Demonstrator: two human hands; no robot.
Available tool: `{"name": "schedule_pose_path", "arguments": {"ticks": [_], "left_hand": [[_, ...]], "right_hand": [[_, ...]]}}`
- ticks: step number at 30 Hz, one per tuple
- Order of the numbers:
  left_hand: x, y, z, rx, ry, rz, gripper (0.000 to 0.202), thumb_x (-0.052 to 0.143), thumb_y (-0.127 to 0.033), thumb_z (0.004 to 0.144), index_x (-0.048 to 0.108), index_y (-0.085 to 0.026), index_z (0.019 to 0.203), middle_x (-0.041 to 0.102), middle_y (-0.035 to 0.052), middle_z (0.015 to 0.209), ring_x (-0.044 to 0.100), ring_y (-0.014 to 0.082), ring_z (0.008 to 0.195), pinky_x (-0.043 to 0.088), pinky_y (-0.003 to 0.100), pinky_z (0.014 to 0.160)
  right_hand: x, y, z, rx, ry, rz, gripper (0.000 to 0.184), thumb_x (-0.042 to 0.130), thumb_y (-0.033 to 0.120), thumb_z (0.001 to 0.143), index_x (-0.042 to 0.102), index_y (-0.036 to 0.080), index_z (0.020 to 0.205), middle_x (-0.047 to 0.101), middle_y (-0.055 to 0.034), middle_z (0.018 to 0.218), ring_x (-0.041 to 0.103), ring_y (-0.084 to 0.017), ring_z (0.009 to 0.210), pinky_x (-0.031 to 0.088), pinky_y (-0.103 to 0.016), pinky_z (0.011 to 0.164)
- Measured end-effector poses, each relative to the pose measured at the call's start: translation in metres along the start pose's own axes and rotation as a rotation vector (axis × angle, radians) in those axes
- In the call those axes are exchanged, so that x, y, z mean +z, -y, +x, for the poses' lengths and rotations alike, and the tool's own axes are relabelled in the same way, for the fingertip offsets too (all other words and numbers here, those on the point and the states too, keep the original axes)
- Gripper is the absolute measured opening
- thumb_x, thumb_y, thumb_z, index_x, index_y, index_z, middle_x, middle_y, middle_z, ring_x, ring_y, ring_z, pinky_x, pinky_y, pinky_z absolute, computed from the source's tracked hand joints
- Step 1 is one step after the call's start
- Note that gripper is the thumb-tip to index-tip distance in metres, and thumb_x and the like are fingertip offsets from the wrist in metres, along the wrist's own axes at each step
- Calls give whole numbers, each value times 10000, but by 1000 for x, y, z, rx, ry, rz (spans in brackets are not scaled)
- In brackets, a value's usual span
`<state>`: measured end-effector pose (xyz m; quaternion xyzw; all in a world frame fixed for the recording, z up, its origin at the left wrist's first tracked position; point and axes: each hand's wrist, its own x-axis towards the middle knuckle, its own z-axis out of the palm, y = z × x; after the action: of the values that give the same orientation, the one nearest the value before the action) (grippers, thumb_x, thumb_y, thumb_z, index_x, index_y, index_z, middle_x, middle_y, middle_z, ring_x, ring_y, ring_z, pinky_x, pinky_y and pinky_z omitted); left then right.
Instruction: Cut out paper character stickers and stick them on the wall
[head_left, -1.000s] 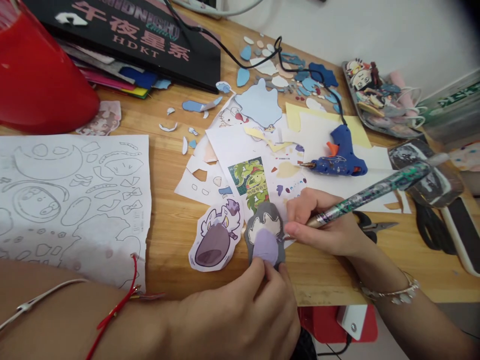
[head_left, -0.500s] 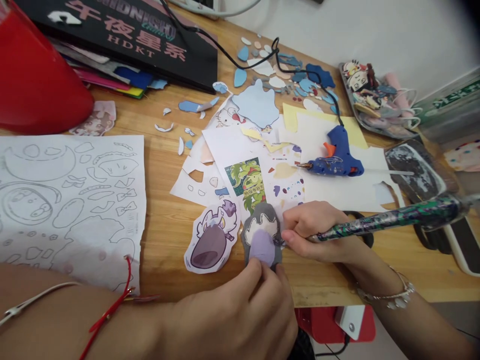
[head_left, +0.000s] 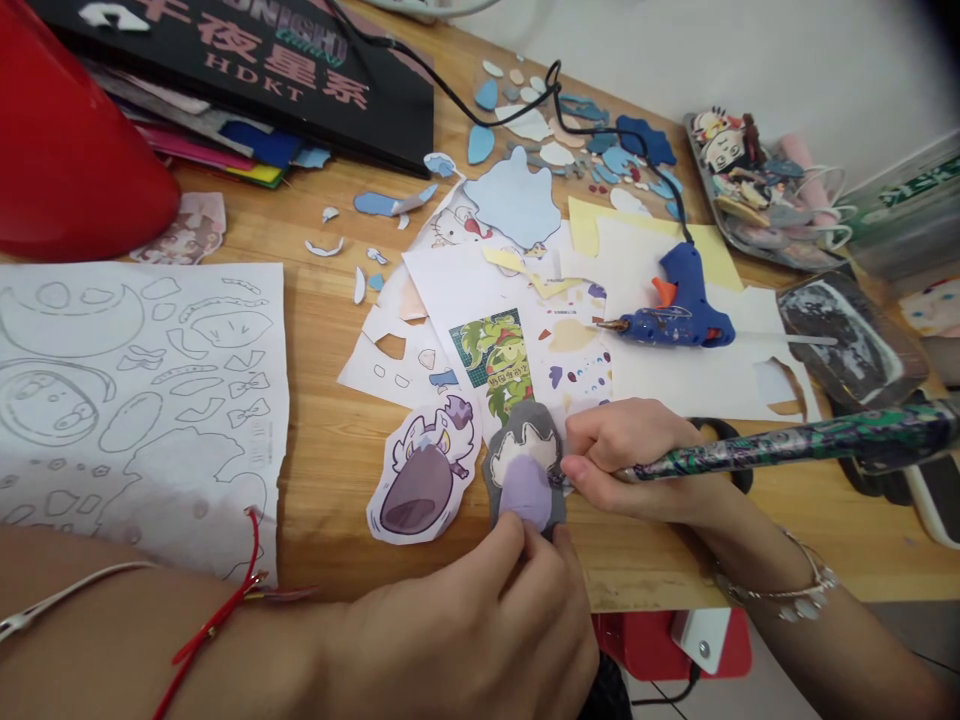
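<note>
My left hand (head_left: 480,630) pinches the bottom edge of a small grey felt figure (head_left: 523,468) with a cream face and a lilac oval, holding it flat on the wooden table (head_left: 330,440). My right hand (head_left: 634,455) is closed round a long patterned tool (head_left: 787,442), its tip at the figure's right edge. A printed purple character cutout (head_left: 421,480) lies just left of the figure.
A blue glue gun (head_left: 675,310) lies on white and yellow sheets behind my right hand, its black cord running back. A sheet of outlined pattern shapes (head_left: 135,390) lies left. Blue felt scraps (head_left: 517,200), a tray of figures (head_left: 757,190), scissors and a red object (head_left: 67,150) surround them.
The patterned tool's far end has swung down and to the right, so it lies flatter. Both hands and the felt figure stay where they were.
</note>
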<state>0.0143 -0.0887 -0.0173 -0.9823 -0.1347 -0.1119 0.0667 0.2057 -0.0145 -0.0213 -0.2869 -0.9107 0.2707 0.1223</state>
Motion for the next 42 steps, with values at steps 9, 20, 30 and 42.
{"name": "schedule_pose_path", "arguments": {"ticks": [9,20,30,42], "left_hand": [[-3,2,0,14,13,21,369,272,-120,860,569,-138,1079,618,84,1057,588,223,894,533,320,748],[-1,1,-1,6,10,-16,355,290,-136,863,567,-130,1084,612,93,1077,583,225,901,531,331,752],[0,0,1,-13,17,-29,361,282,-144,873,572,-149,1088,617,78,1067,575,219,894,519,327,745],[0,-2,0,-27,14,-47,365,276,-140,878,571,-145,1094,610,91,1089,570,233,927,515,344,765]], "right_hand": [[0,0,0,6,1,3,407,431,171,849,286,164,469,396,35,479,331,-51,460,251,-205,444],[4,-1,-2,59,-164,394,361,488,101,800,265,175,526,340,58,502,317,-50,470,271,-191,455],[9,-2,-1,105,-220,667,328,520,26,764,299,172,571,327,74,531,315,-45,485,266,-180,455],[11,-4,-8,171,-210,607,236,649,213,735,447,180,619,409,64,549,384,-59,467,292,-204,429]]}}
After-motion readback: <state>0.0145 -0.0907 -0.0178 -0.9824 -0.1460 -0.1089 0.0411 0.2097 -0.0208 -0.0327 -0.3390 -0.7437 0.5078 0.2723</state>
